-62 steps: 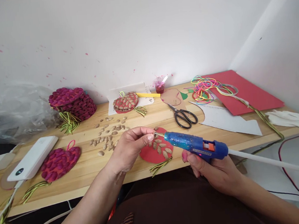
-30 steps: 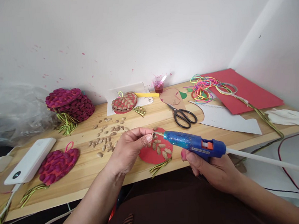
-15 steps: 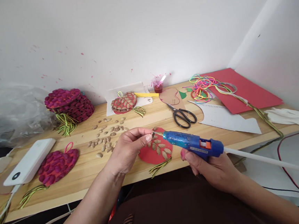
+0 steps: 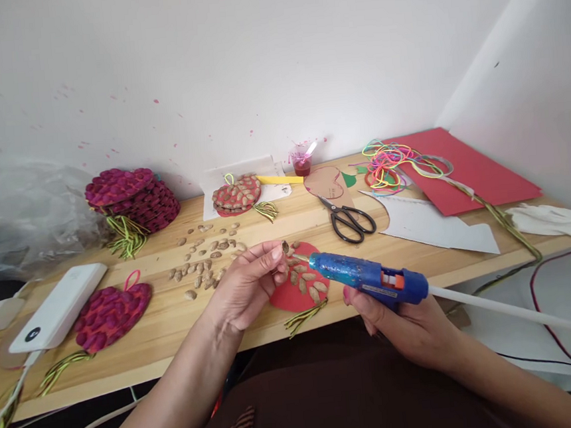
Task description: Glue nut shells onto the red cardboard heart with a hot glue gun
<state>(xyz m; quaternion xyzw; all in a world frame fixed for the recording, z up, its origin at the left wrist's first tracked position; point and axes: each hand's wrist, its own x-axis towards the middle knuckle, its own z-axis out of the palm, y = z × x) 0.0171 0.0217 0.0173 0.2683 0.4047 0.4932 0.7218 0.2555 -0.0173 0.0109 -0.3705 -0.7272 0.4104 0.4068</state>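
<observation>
My left hand (image 4: 256, 276) pinches a half peanut shell (image 4: 285, 246) between thumb and fingertips, its hollow side partly showing. In my right hand (image 4: 400, 324) is a blue hot glue gun (image 4: 365, 275), its nozzle pointing left, close beside the shell. Below both lies a red card shape (image 4: 285, 297), partly hidden by my left hand, with several peanut shells (image 4: 302, 286) on it and a green-yellow cord tassel (image 4: 305, 317) at its lower edge. More loose peanut shells (image 4: 207, 266) are scattered over the table to the left.
Black scissors (image 4: 351, 225) lie beyond the glue gun, near white card (image 4: 436, 227) and red sheets (image 4: 482, 173). A power bank (image 4: 57, 310) and a purple-shelled piece (image 4: 112, 316) sit left. Behind are stacked purple pieces (image 4: 134, 200), a dye cup (image 4: 302, 164) and tangled cords (image 4: 391, 165).
My left hand has drawn the peanut shell slightly up and left, away from the nozzle, turning it. The glue gun has barely moved.
</observation>
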